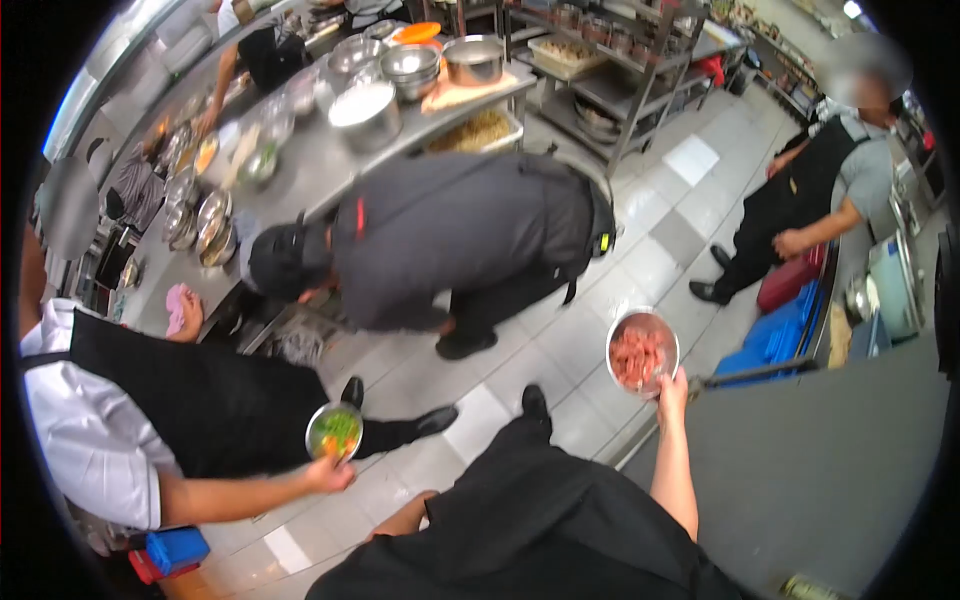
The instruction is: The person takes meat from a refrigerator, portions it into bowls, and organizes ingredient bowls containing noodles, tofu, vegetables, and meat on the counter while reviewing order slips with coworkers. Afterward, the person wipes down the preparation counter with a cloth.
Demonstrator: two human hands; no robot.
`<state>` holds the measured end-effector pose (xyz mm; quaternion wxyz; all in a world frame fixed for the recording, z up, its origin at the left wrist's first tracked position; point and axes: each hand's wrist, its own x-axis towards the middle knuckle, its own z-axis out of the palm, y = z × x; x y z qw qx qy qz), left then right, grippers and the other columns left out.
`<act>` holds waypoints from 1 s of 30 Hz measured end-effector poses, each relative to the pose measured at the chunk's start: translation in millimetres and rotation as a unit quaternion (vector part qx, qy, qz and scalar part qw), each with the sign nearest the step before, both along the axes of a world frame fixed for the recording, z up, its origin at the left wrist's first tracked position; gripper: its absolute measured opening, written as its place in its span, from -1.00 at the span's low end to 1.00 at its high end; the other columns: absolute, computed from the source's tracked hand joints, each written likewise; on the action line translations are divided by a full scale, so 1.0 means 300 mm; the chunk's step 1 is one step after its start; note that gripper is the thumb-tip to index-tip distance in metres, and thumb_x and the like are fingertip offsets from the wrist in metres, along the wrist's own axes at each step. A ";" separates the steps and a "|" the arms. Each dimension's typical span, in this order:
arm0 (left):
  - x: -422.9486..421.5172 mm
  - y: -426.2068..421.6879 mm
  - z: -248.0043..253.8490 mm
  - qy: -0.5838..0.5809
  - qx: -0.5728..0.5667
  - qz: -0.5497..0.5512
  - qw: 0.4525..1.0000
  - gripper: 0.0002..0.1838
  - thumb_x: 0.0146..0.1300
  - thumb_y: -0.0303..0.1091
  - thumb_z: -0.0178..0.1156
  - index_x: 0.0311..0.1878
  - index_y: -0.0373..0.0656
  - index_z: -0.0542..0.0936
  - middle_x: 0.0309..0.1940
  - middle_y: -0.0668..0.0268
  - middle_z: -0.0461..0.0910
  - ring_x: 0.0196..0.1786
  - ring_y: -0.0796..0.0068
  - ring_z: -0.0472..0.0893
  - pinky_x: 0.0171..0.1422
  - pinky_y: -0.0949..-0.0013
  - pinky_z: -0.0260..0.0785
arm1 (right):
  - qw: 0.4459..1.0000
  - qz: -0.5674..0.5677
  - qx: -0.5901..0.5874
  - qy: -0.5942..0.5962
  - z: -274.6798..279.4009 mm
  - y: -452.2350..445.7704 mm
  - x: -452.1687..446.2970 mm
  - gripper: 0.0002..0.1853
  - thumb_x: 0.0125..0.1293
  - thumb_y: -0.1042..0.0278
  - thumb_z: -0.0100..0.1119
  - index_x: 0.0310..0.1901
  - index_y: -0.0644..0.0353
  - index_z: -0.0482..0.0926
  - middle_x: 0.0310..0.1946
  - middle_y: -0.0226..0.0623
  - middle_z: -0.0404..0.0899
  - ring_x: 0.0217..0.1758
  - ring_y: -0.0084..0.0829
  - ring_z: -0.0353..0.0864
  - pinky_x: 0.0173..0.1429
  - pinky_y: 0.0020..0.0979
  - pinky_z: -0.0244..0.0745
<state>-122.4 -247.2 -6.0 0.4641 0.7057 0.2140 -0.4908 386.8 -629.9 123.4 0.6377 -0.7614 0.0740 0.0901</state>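
Note:
My right hand (672, 392) is closed on the rim of a round metal bowl (672, 335), held out over the floor at arm's length. Pieces of pinkish-red raw meat (637, 357) lie in it. Only a patch of skin from my left hand or forearm (405, 514) shows beside my black apron (530, 520); its fingers cannot be made out. To the left, a co-worker's hand (330, 474) holds a smaller metal bowl (314, 425) with chopped green and orange vegetables (338, 433).
A person in dark clothes (450, 240) bends across the aisle ahead. Another in a black apron (790, 200) stands at right. A steel counter (310, 165) bears pots and bowls. A grey surface (810, 470) lies close on my right, with blue bins (775, 335) beyond.

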 end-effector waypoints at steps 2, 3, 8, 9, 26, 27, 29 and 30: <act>0.201 -0.088 -0.059 0.030 -0.009 0.027 0.999 -0.52 0.34 -0.04 0.07 0.18 -0.17 0.47 -0.01 0.07 0.59 -0.06 0.09 0.66 -0.02 0.11 0.53 | 0.999 -0.008 -0.029 0.032 0.065 -0.011 0.099 -0.71 0.16 0.47 -0.04 -0.06 0.18 0.45 -0.33 -0.38 0.52 -0.46 -0.46 0.54 -0.59 -0.37 0.50; 0.319 -0.099 -0.068 0.035 -0.013 0.043 0.998 -0.52 0.33 -0.05 0.08 0.15 -0.20 0.49 -0.03 0.08 0.60 -0.07 0.10 0.67 -0.06 0.10 0.54 | 0.997 -0.013 -0.032 0.068 0.136 -0.007 0.142 -0.73 0.17 0.47 -0.05 -0.06 0.17 0.45 -0.34 -0.38 0.51 -0.46 -0.45 0.54 -0.60 -0.36 0.49; 0.826 -0.074 -0.083 0.036 0.022 0.140 0.989 -0.53 0.28 -0.09 0.13 0.02 -0.35 0.55 -0.14 0.10 0.65 -0.16 0.15 0.73 -0.21 0.10 0.60 | 0.995 -0.041 0.030 0.082 0.099 -0.147 0.427 -0.67 0.19 0.53 -0.08 0.03 0.19 0.37 -0.35 -0.27 0.52 -0.56 -0.39 0.54 -0.72 -0.40 0.40; 0.900 -0.056 -0.071 0.029 0.027 0.151 0.988 -0.53 0.28 -0.09 0.13 0.02 -0.35 0.55 -0.14 0.10 0.65 -0.16 0.15 0.73 -0.21 0.10 0.60 | 0.994 -0.048 0.007 0.093 0.093 -0.151 0.499 -0.67 0.18 0.53 -0.09 0.02 0.21 0.37 -0.34 -0.24 0.53 -0.56 -0.36 0.55 -0.71 -0.38 0.44; 1.743 -0.693 -0.064 0.168 0.014 0.619 0.767 -0.50 0.40 -0.08 0.06 0.10 -0.41 0.46 -0.06 -0.01 0.61 -0.24 0.07 0.72 -0.37 0.08 0.60 | 0.954 0.298 -0.011 0.017 0.222 0.766 2.401 -0.66 0.23 0.41 -0.02 0.07 0.18 0.37 -0.20 -0.14 0.58 -0.41 -0.29 0.64 -0.63 -0.34 0.56; 1.809 -0.739 -0.059 0.147 0.018 0.625 0.767 -0.50 0.40 -0.08 0.06 0.10 -0.41 0.46 -0.06 -0.01 0.61 -0.24 0.07 0.72 -0.37 0.08 0.60 | 0.946 0.322 0.000 -0.020 0.254 0.881 2.467 -0.66 0.23 0.42 -0.03 0.06 0.20 0.38 -0.20 -0.15 0.59 -0.40 -0.30 0.64 -0.63 -0.34 0.56; 1.933 -0.780 -0.055 0.116 0.026 0.643 0.757 -0.50 0.40 -0.08 0.06 0.11 -0.40 0.45 -0.06 0.00 0.61 -0.24 0.08 0.72 -0.37 0.09 0.60 | 0.928 0.365 0.016 -0.067 0.351 1.102 2.553 -0.67 0.22 0.42 -0.05 0.04 0.22 0.42 -0.19 -0.16 0.59 -0.37 -0.32 0.65 -0.62 -0.35 0.56; 1.993 -0.781 -0.056 0.105 0.027 0.651 0.751 -0.50 0.40 -0.08 0.07 0.11 -0.40 0.45 -0.06 0.00 0.61 -0.24 0.08 0.72 -0.37 0.09 0.60 | 0.920 0.385 0.021 -0.076 0.411 1.213 2.583 -0.68 0.23 0.42 -0.05 0.03 0.23 0.44 -0.18 -0.17 0.59 -0.35 -0.32 0.65 -0.62 -0.36 0.56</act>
